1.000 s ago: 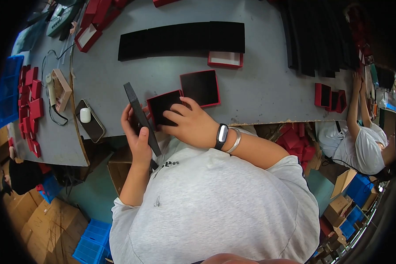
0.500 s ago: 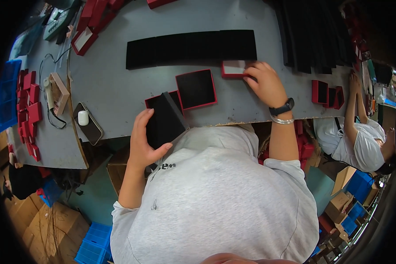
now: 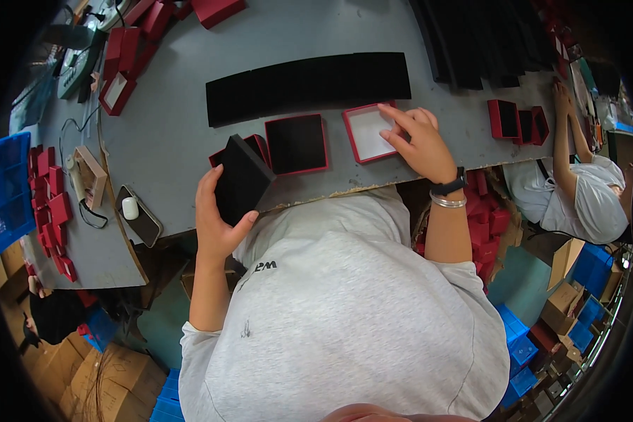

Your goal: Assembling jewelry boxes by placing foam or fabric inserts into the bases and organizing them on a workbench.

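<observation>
My left hand [image 3: 220, 228] grips a thick black square block [image 3: 241, 179] by its sides, tilted above the table's near edge. Behind the block, a red box [image 3: 257, 146] with a black inside is partly hidden. Right beside that lies another open red box [image 3: 297, 144], its inside covered in black. My right hand [image 3: 423, 144] holds a shallow red box [image 3: 368, 133] with a white inside by its right side, the thumb and index finger reaching over the rim. A long row of black pads [image 3: 306, 88] lies just beyond the boxes.
Long black strips [image 3: 482, 42] are stacked at the far right, with small red boxes [image 3: 503, 119] nearer. To the left lie a phone [image 3: 145, 224] with a white earbud case [image 3: 130, 208], a cord and more red boxes [image 3: 60, 208]. A co-worker [image 3: 577, 190] sits at the right.
The white-lined box under my right hand has come nearer and left, and more of its inside shows. My left hand and the black block have shifted slightly left. The whole view has turned a little.
</observation>
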`<state>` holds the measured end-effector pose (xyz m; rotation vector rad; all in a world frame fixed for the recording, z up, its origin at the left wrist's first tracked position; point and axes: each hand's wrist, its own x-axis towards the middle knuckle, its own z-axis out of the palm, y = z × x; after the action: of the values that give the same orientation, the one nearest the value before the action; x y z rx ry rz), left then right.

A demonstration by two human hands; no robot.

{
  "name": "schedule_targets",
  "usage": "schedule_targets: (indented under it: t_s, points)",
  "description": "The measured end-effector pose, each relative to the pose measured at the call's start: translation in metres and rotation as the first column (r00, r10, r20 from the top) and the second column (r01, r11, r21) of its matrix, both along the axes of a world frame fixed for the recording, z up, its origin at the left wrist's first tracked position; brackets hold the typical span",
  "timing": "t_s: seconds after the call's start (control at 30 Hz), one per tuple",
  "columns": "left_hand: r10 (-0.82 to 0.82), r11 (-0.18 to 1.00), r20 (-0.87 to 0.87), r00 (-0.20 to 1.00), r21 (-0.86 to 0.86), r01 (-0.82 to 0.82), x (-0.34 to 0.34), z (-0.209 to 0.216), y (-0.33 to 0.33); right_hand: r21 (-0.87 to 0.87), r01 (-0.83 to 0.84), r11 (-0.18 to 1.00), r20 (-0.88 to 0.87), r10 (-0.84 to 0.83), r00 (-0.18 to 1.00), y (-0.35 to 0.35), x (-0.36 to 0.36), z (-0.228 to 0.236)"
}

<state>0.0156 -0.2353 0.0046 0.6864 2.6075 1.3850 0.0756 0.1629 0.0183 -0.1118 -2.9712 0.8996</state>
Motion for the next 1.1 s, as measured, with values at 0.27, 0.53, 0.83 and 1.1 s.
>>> schedule_targets:
  t_s: [0.27, 0.53, 0.83, 1.1]
  points:
    - [-0.108, 0.988, -0.295, 0.949, -0.135, 0.071, 0.012, 0.044, 0.028, 0.032, -0.321, 0.946, 0.114, 0.316, 0.942, -0.020, -0.041, 0.041]
    - [-0.309, 0.942, -0.366, 0.878, -0.243, 0.230, 0.013, 0.048, 0.075, -0.705, 0.069, 0.706, 0.323, 0.234, 0.917, -0.083, 0.004, 0.056]
    - [-0.336, 0.920, -0.183, 0.924, -0.273, 0.280, 0.008, 0.047, 0.089, -0.602, 0.350, 0.718, 0.256, -0.242, 0.936, 0.002, 0.020, 0.018]
    - [-0.339, 0.876, -0.268, 0.902, -0.440, 0.198, 0.010, 0.024, 0.152, -0.424, 0.341, 0.839, 0.093, -0.334, 0.938, -0.042, 0.015, -0.001]
